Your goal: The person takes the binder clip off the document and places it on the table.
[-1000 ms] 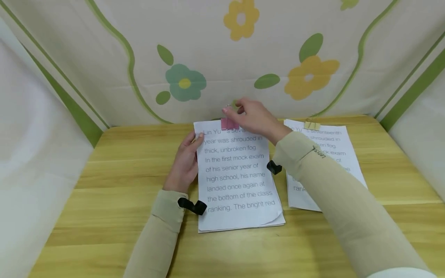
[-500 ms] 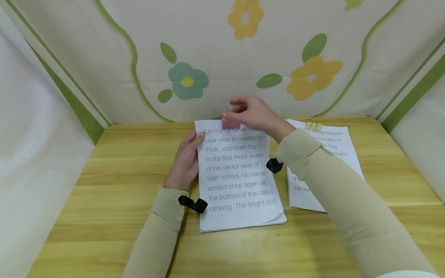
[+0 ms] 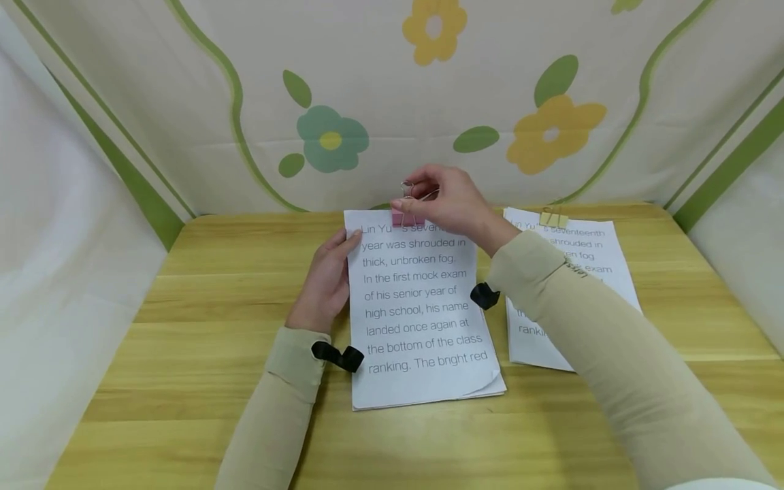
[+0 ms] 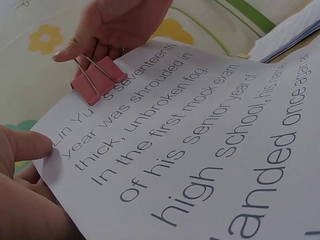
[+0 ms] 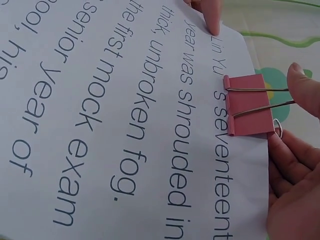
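In the head view a stack of printed sheets (image 3: 416, 299) lies at the middle of the table, its top end raised toward the back. A pink binder clip (image 5: 250, 106) bites the top edge of the stack. My left hand (image 3: 321, 282) pinches the stack's left edge near the upper corner, thumb on the front page. My right hand (image 3: 453, 201) holds the clip by its wire handles (image 4: 87, 75). Its thumb lies at the end of the front handle, with the other fingers behind the paper, partly hidden in the right wrist view.
To the right lies a second stack of printed sheets (image 3: 569, 252) with a yellow binder clip (image 3: 554, 220) at its top; my right sleeve (image 3: 588, 327) covers part of it. Behind the wooden table (image 3: 202, 286) hangs a flower-printed cloth (image 3: 392, 102).
My right thumb has shifted slightly down at the pink binder clip, and its wire loop shows more above the hand. My left hand keeps its grip on the sheets. The head view has tilted slightly.
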### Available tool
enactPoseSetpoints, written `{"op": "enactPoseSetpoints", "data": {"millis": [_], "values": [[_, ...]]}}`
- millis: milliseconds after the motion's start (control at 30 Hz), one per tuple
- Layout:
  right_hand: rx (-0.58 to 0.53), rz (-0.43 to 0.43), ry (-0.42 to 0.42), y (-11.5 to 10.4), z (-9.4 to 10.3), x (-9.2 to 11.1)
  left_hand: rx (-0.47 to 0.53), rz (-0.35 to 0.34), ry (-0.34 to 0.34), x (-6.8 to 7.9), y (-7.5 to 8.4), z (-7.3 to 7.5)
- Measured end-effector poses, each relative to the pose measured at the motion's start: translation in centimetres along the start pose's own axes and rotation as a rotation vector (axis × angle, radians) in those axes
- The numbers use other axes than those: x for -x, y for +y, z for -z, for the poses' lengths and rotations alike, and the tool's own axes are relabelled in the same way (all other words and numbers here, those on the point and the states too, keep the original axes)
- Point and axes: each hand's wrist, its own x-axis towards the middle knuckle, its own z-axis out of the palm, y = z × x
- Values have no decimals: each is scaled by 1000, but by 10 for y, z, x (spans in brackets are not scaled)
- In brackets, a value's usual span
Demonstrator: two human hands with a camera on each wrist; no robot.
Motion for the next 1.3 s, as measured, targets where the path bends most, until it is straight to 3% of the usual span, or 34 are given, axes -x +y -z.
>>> {"op": "enactPoseSetpoints", "data": {"millis": [433, 633, 767, 867, 1067, 1300], "values": [[-59, -38, 103, -4, 5, 3, -69, 21, 24, 2, 2, -4], [-110, -64, 177, -12, 31, 10, -79, 30, 50, 3, 2, -3], [-146, -112, 215, -11, 58, 26, -94, 35, 94, 5, 5, 7], [-130, -178, 254, 6, 76, 40, -125, 46, 126, 8, 12, 21], [-67, -344, 277, 62, 104, 70, -205, 92, 175, 17, 28, 51], [-46, -426, 278, 121, 133, 109, -339, 159, 250, 26, 47, 90]]}}
